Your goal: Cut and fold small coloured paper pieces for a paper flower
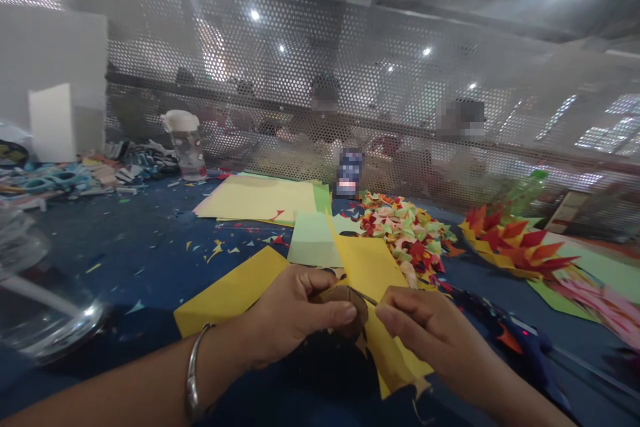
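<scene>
Before us a perforated screen (240, 60) spans the far side of our blue tabletop (150, 240). On it we see a stack of pale yellow sheets (260, 199) and, to its right, a heap of small coloured paper cut-outs (400, 227). Nearer, the bright yellow paper strip (373, 260) stands tilted between and behind our hands, running down beneath the right one. Our left hand (285, 313) pinches a brown rounded piece (347, 323) against its thumb; our right hand (430, 320) is closed on a slim dark implement (363, 295), its kind unclear, touching the brown piece's upper edge.
</scene>
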Demonstrator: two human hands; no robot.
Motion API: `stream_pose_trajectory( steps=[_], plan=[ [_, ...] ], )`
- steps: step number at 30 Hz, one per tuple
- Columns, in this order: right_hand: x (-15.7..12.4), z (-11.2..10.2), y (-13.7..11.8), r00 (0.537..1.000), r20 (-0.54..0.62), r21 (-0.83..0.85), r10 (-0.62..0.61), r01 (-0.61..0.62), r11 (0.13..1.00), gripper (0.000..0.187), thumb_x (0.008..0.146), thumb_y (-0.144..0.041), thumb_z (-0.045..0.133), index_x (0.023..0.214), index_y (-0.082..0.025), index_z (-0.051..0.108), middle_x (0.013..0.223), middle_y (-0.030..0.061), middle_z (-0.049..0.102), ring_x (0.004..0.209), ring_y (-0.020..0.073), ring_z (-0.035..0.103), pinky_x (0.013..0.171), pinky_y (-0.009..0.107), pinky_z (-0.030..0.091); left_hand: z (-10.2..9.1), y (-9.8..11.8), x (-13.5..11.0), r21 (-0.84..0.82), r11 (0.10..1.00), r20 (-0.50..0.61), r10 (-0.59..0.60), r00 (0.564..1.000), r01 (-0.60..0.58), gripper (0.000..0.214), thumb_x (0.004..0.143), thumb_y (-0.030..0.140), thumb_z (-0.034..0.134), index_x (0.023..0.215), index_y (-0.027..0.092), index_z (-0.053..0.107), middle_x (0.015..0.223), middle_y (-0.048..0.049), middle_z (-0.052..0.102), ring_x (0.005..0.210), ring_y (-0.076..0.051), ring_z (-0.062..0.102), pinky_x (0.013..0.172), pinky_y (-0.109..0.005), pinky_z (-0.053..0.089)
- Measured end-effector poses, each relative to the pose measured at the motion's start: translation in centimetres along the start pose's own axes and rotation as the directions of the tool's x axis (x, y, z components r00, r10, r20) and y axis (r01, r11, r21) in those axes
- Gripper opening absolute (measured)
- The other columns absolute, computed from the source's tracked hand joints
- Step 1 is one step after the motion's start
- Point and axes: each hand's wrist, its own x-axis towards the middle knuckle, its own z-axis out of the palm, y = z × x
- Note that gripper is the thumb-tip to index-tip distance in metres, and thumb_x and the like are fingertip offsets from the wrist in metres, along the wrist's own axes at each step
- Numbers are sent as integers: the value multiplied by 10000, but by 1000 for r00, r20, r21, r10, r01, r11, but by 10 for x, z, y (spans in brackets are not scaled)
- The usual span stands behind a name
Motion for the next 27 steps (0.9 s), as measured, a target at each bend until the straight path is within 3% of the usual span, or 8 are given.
stream_pose_trajectory(
  steps=[27],
  plan=[
    [-1, -1, 0, 999, -26, -53, 36, -37, 998, 445, 913, -521, 373, 613, -193, 361, 582, -54, 291, 531, 93, 280, 468, 233, 218, 1, 9, 0, -166, 986, 152, 41, 988, -15, 75, 754, 191, 666, 711, 131, 652, 668, 22, 544, 653, -91, 468, 657, -221, 368]
  ],
)
